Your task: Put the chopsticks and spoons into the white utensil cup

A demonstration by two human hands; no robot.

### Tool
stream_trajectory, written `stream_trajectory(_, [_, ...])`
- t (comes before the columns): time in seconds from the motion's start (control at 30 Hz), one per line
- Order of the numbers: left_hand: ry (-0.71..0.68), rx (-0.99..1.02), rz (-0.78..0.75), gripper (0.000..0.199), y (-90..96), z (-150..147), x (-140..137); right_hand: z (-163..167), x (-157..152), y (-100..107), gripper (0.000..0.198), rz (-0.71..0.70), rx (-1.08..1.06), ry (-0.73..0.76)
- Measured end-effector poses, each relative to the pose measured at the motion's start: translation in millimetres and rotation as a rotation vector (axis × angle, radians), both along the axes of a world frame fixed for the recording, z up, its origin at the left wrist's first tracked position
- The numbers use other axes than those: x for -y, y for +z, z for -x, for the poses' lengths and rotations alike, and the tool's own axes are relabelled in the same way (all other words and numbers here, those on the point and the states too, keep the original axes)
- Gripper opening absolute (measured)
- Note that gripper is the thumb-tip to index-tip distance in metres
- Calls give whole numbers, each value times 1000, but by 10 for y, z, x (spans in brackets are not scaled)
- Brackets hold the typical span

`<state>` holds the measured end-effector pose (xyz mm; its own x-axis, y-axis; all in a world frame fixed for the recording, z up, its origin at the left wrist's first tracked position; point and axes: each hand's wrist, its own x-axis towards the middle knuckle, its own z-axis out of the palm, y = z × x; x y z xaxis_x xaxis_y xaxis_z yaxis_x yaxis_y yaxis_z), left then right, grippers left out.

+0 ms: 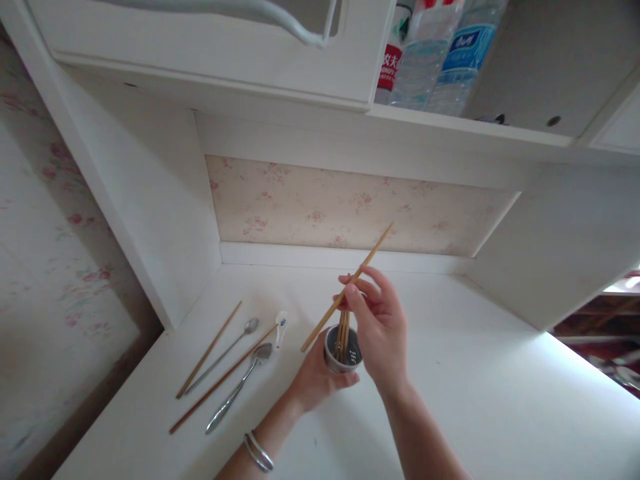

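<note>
Pinching a slim tan wooden chopstick (325, 318) near the silver metal cup (354, 353) my left hand (319, 378) clasps, my right hand (384, 327), seemingly mid-transfer, likely needs steadiness next.

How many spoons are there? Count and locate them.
3, all left of the cup: a slim metal spoon between two chopsticks, a larger metal spoon right of them, and a white spoon beyond it.
</note>
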<state>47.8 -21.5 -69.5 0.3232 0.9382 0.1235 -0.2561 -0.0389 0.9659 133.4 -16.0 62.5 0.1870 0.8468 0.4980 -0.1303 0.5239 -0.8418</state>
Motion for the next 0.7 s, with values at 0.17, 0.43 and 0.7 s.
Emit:
stream_trajectory(0.17, [26,-23,-27,76,-29,-18,-19,-490,-258,-223,43,96,100,-225])
stream_trajectory(0.43, [31,-1,-8,78,-70,-38,-38,-703,-348,-696,38,311,401,-269])
stream_trajectory(0.7, [26,60,-6,81,-94,-73,-57,-572,-337,-872,39,303,577,-196])
